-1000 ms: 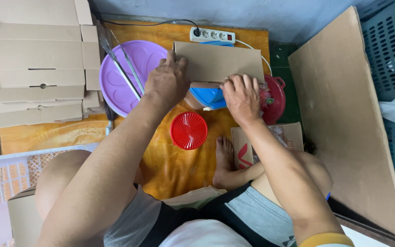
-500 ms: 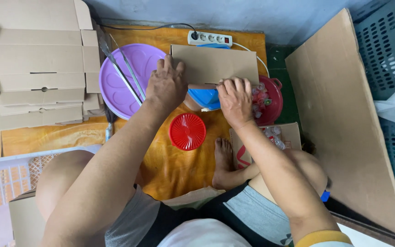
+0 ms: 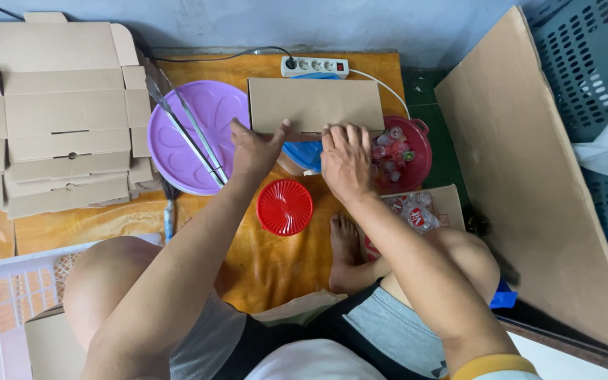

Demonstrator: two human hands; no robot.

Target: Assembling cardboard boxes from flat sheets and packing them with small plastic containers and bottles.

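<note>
Both hands' fingers (image 3: 276, 131) on cardboard box (image 3: 316, 104)

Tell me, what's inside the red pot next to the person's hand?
The red pot holds a heap of small clear cups with red and pink tops. The right hand and the cardboard box cover its left edge, so anything there or beneath the heap is hidden.
</note>
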